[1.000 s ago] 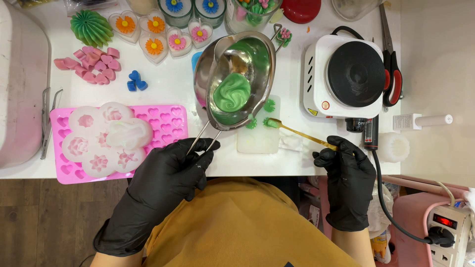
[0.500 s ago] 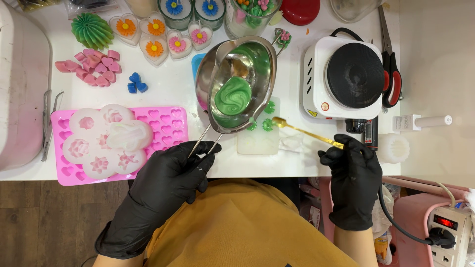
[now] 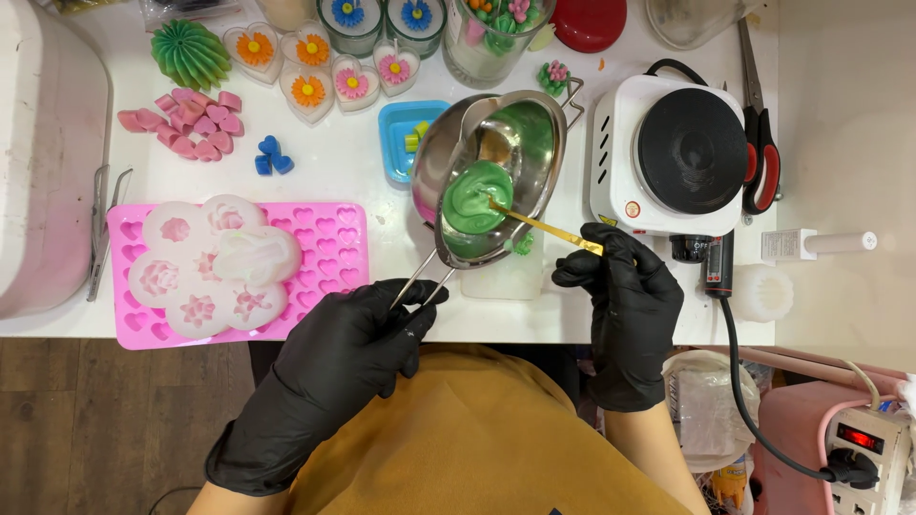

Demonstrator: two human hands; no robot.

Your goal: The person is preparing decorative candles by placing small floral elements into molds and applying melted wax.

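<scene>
Left hand [image 3: 358,334] was clamped on the tilted steel pot's [image 3: 496,172] wire handle, right hand [image 3: 620,286] pinching a gold spoon [image 3: 544,229] in the green wax [image 3: 474,197] — 1 wobble and I figured it'd slop onto the white mold [image 3: 506,277].

Left hand [image 3: 358,339] gripping steel pouring pot [image 3: 491,176] by its handle, right hand [image 3: 620,286] dipping gold stirrer [image 3: 544,229] into green wax [image 3: 474,197]

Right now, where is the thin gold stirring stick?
The thin gold stirring stick is in the right hand, tip in green wax in the steel pouring pot.
</scene>
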